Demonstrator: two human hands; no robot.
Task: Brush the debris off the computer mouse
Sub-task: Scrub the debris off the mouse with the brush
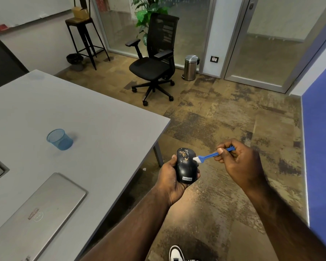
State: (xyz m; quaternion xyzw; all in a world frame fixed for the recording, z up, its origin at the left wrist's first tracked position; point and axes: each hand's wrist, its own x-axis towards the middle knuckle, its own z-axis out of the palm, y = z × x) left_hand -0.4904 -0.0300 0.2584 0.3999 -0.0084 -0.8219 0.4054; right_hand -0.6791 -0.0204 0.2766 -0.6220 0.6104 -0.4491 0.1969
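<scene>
Here, the black computer mouse [186,167] sits upright in the left hand [170,178], held in the air just off the table's near corner, above the floor; its upper half carries a patch of tan debris [183,155], and a small label near its lower end reads Lenovo; the left hand's fingers and thumb are curled round the mouse's sides and cradle it from below. The white bristles of a small blue brush [208,156] touch the mouse's right flank, just beside the debris; the brush's thin handle slants up and to the right into the right hand [237,162], which pinches it between thumb and curled fingers, the blue end poking out past the knuckles. Both bare forearms reach in from the lower edge. To the left lies the grey table [83,117]; on it stand a blue mesh cup [59,139] and, nearer, a closed silver laptop [40,213], well apart from each other. Below the hands spreads a mottled brown carpet [224,119], with fine pale specks scattered under the mouse; a black-and-white shoe [176,253] shows at the bottom edge. Farther off stand a black office chair [156,59], a steel pedal bin [190,67], a tall black stool [83,34] and a green plant [147,10] by glass partitions.
</scene>
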